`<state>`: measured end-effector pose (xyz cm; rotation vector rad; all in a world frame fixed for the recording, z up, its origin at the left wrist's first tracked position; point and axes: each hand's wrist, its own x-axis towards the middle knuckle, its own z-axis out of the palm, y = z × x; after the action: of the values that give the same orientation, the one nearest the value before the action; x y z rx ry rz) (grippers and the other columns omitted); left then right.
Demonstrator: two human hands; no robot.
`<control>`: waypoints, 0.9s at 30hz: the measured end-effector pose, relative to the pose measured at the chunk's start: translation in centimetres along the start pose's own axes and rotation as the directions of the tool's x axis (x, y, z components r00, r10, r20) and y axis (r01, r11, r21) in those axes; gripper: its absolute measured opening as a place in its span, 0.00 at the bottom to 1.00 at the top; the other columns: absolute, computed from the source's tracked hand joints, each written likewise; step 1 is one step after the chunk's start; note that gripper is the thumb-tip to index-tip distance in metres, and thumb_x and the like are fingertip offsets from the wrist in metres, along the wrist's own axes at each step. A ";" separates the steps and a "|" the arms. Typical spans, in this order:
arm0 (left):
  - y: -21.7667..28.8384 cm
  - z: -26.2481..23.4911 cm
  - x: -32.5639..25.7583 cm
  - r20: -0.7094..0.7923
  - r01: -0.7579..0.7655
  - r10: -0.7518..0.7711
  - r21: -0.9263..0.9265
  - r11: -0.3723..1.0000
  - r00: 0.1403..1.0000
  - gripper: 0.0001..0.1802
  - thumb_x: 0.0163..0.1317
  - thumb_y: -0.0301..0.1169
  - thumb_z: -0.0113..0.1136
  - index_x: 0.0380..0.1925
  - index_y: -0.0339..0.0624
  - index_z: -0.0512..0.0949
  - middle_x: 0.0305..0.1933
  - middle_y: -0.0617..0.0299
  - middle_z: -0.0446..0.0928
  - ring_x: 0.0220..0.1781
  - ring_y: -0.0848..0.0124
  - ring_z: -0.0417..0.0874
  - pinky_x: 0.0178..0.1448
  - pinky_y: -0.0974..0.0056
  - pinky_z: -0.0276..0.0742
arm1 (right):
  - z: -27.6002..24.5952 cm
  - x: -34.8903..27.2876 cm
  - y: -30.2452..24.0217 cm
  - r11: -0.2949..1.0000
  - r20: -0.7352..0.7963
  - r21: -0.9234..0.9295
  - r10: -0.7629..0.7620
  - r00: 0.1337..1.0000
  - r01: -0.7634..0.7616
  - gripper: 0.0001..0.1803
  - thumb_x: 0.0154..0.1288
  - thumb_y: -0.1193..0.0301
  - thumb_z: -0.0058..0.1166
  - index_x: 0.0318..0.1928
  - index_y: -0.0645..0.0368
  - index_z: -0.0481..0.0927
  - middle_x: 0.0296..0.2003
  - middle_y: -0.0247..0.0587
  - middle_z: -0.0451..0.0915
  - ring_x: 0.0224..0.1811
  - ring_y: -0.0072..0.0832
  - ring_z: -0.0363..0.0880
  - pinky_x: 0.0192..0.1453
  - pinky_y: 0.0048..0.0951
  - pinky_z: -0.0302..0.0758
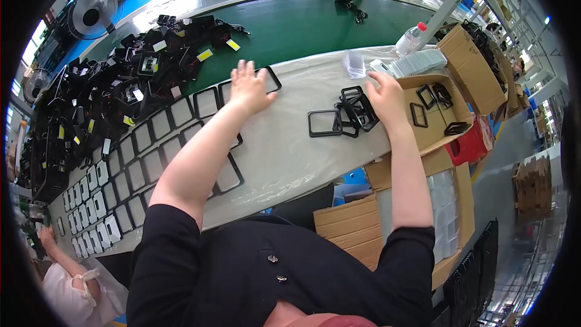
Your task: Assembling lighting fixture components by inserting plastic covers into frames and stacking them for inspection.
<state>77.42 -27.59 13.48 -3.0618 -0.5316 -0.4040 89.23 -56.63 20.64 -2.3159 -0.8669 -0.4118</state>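
Observation:
My left hand lies spread over the far end of the rows of black rectangular frames. Under and beside its fingers is one black frame; whether the palm presses on it I cannot tell. My right hand is at the right edge of a loose pile of black frames, its fingers curved and apart, with nothing visible in them. A single frame lies flat at the pile's left side.
Black devices with cables heap on the green belt. White pieces sit at the rows' left end. At right are a cardboard box with frames, clear plastic pieces and a bottle. A co-worker's hand shows at left.

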 end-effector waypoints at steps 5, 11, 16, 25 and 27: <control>7.7 -2.2 -4.0 0.036 -0.426 0.478 -0.399 0.812 0.878 0.34 0.55 0.48 0.63 0.58 0.42 0.72 0.69 0.48 0.61 0.72 0.55 0.61 0.73 0.50 0.56 | 7.7 5.9 6.9 0.952 0.030 -0.218 0.227 0.973 -0.216 0.24 0.59 0.56 0.58 0.48 0.62 0.80 0.50 0.55 0.78 0.56 0.46 0.75 0.60 0.40 0.73; 8.1 -0.3 -8.0 -0.063 -0.582 0.584 -0.227 0.781 0.809 0.20 0.54 0.46 0.64 0.37 0.41 0.78 0.50 0.54 0.74 0.52 0.62 0.75 0.55 0.57 0.70 | 9.4 7.3 6.2 0.885 0.041 -0.378 0.311 0.950 -0.273 0.20 0.56 0.58 0.60 0.44 0.58 0.80 0.45 0.51 0.81 0.48 0.44 0.81 0.53 0.41 0.77; 7.5 -4.5 -11.4 0.171 -0.367 0.401 -0.200 0.908 0.900 0.26 0.50 0.45 0.67 0.43 0.40 0.76 0.43 0.51 0.74 0.48 0.59 0.77 0.51 0.58 0.72 | 8.5 6.3 7.8 0.931 -0.071 -0.264 0.242 0.968 -0.252 0.20 0.53 0.63 0.59 0.45 0.60 0.81 0.43 0.51 0.82 0.49 0.43 0.81 0.55 0.39 0.76; 7.8 -4.9 -9.0 0.383 -0.593 0.609 -0.175 0.786 0.694 0.53 0.38 0.36 0.75 0.69 0.57 0.60 0.69 0.56 0.62 0.70 0.54 0.61 0.68 0.53 0.63 | 3.9 -5.9 -0.5 0.619 0.145 0.752 0.179 0.973 -0.226 0.16 0.63 0.77 0.57 0.51 0.66 0.77 0.43 0.34 0.79 0.44 0.20 0.76 0.51 0.21 0.72; 8.6 -4.1 -7.4 0.500 -0.549 0.618 -0.299 0.780 0.606 0.47 0.36 0.37 0.75 0.64 0.57 0.68 0.64 0.60 0.68 0.65 0.55 0.67 0.64 0.55 0.69 | 2.9 -10.4 -2.4 0.572 0.168 0.758 0.294 0.941 -0.314 0.18 0.65 0.77 0.56 0.55 0.66 0.75 0.46 0.36 0.78 0.45 0.21 0.76 0.52 0.21 0.72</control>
<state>72.52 -38.40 15.91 -3.1667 0.5675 0.5566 80.18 -58.36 14.49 -1.5780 -0.4754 0.1493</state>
